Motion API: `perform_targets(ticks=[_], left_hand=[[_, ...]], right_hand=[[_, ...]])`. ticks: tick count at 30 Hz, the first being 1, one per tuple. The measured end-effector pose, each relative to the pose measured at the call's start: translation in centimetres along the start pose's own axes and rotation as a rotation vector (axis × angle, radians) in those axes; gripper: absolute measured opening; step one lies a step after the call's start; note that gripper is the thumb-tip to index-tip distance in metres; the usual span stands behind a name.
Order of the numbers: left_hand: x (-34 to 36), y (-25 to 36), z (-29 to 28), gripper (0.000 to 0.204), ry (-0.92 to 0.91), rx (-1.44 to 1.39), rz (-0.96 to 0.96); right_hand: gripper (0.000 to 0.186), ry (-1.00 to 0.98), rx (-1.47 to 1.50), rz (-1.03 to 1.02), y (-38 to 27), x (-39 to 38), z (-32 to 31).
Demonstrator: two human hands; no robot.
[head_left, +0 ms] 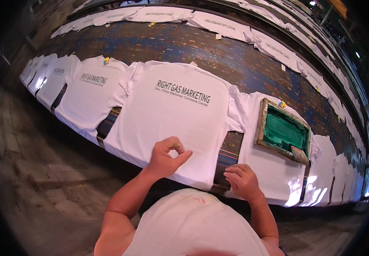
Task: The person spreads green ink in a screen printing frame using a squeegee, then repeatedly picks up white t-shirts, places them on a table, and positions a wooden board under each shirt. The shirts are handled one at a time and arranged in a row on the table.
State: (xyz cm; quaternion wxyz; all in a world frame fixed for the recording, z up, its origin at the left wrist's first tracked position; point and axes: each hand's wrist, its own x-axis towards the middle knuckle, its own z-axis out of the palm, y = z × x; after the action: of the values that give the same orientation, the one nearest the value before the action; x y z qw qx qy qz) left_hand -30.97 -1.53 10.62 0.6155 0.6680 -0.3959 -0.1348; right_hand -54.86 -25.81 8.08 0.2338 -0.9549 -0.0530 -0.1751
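In front of me a white T-shirt (171, 117) lies spread on a long printing table, with dark lettering across its upper part. Over its lower half is my left hand (167, 158), its thumb and forefinger curled into a ring with nothing visible between them. My right hand (242, 181) hovers by the gap between this shirt and the one on the right, fingers loosely bent and apart, holding nothing. On that right-hand white T-shirt (263, 170) rests a wooden-framed printing screen (259, 128) with a green inside. A small squeegee-like block (297, 152) leans in its near right corner.
More printed white shirts (95, 81) line the near edge to the left, and others (329, 166) continue to the right. Another row of shirts (218, 23) runs along the far side. Between the rows is a paint-spotted table surface (171, 42). A concrete floor (35, 149) lies at left.
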Motion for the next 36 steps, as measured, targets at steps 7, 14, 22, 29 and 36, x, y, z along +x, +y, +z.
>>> perform_targets(ticks=[7,14,22,29,36], left_hand=[[-0.9,16.8,-14.3,0.013,-0.287,-0.173,0.504],[2.3,21.7,-12.7,0.019,-0.697,-0.671,0.628],[4.6,21.0,-15.4,0.027,-0.804,-0.81,0.582],[6.6,16.3,-24.9,0.035,-0.874,-0.997,0.602],[7.0,9.4,-39.8,0.036,-1.003,-1.218,0.495]], right_hand=[[0.024,0.016,0.041,0.054,-4.0,2.5,2.7],[0.023,0.057,0.065,-0.017,-2.4,5.0,4.6],[0.028,0.092,0.128,-0.019,-3.3,8.4,8.6],[0.034,0.085,0.085,-0.027,-6.8,17.1,13.2],[0.038,-0.02,0.093,-0.04,-14.8,27.1,18.4]])
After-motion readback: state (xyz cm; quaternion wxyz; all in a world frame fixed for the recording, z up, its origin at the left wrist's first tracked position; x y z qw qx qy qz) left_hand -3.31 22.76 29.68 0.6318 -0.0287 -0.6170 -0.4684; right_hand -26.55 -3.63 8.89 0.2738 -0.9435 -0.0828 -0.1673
